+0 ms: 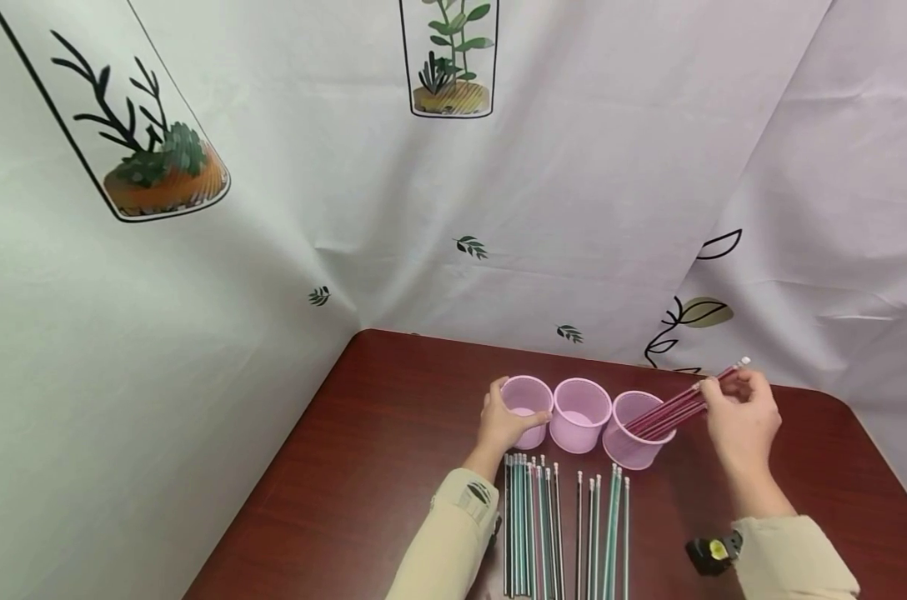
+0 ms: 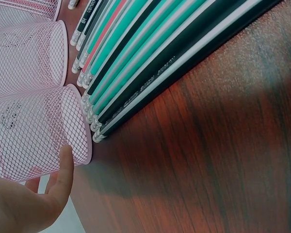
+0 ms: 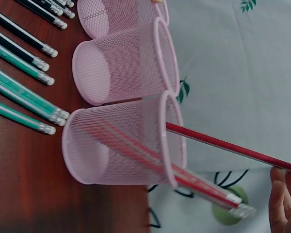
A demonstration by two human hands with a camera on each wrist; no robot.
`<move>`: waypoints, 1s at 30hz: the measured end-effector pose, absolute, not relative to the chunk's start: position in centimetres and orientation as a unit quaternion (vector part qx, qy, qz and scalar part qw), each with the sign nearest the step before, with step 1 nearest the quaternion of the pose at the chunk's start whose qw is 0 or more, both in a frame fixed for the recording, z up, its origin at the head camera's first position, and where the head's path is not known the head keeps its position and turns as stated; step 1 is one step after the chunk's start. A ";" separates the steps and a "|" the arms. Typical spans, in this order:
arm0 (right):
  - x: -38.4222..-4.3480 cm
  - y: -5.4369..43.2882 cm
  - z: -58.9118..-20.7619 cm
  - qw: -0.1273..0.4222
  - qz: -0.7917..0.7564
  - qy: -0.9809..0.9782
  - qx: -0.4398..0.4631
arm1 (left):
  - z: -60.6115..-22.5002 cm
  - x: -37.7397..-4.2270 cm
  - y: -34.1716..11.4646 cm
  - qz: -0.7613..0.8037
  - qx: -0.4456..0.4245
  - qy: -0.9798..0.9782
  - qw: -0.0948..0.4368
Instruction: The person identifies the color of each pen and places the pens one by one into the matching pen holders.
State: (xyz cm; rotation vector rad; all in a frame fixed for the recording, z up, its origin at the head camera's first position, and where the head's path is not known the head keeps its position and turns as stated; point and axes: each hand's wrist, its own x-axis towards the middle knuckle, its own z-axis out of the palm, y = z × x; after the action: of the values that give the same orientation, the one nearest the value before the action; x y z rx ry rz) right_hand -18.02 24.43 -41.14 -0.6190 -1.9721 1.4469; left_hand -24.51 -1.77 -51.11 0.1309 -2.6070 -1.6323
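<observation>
Three pink mesh pencil cups stand in a row. My left hand (image 1: 501, 427) grips the left cup (image 2: 34, 131), its thumb on one side and fingers round the other. Beside it is the middle cup (image 1: 577, 433). Several red pencils (image 3: 199, 180) lean in the right cup (image 1: 633, 450), eraser ends sticking out over the rim. My right hand (image 1: 744, 421) pinches another red pencil (image 3: 228, 145) near its eraser end; its lower part reaches inside the right cup's rim.
In front of the cups lie several black and green pencils (image 2: 150, 53) with a pink one among them, and a looser group of green and black pencils (image 1: 611, 525). A patterned white cloth (image 1: 611, 208) hangs behind the brown table (image 1: 326, 467).
</observation>
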 end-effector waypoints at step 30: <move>-21.4 29.3 -52.5 0.206 0.597 -0.724 -0.278 | -51.3 -24.6 -1.7 -0.538 0.043 -0.841 0.032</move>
State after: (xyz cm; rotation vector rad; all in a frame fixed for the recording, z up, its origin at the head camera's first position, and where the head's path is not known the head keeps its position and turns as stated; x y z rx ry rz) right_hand -21.38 29.32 -52.53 -0.7738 -2.0177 1.6642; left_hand -24.56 -1.70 -51.26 0.1331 -2.5906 -1.6561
